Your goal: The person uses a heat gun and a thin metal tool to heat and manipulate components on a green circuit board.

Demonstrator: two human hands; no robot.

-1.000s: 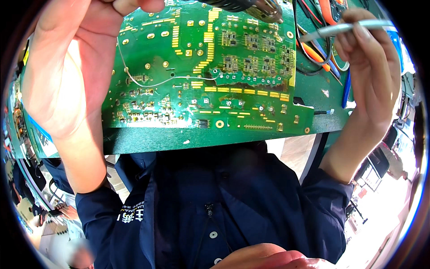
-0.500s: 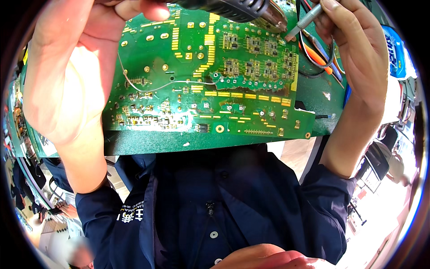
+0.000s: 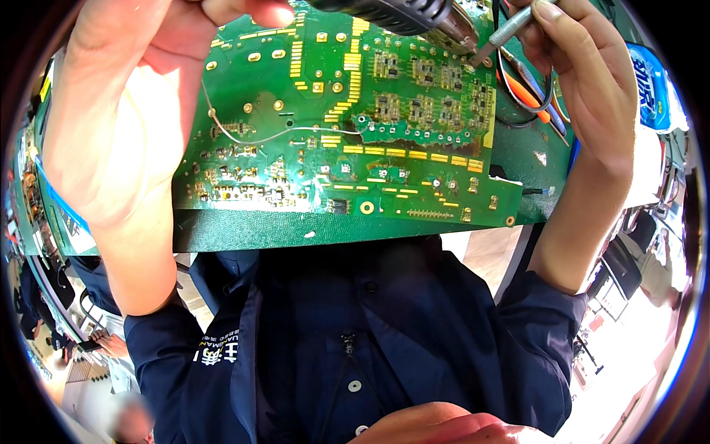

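Note:
A large green circuit board with gold pads and small parts lies on a green mat. A thin pale wire curves across it to a row of solder points. My left hand, at the upper left, is closed around the black hot air gun; the grip is mostly cut off by the top edge. The gun's metal nozzle hangs over the board's upper right. My right hand pinches a slim silver pen-like tool, whose tip meets the board beside the nozzle; the exact contact is hard to see.
Right of the board lie orange-handled tools and dark cables. A blue package stands at the far right. Another circuit board shows at the far left edge. A co-worker's hand appears at the lower left.
My left hand and the hot air gun have shifted slightly right. The board appears a little further right and up. My right hand still holds its tool near the same spot.

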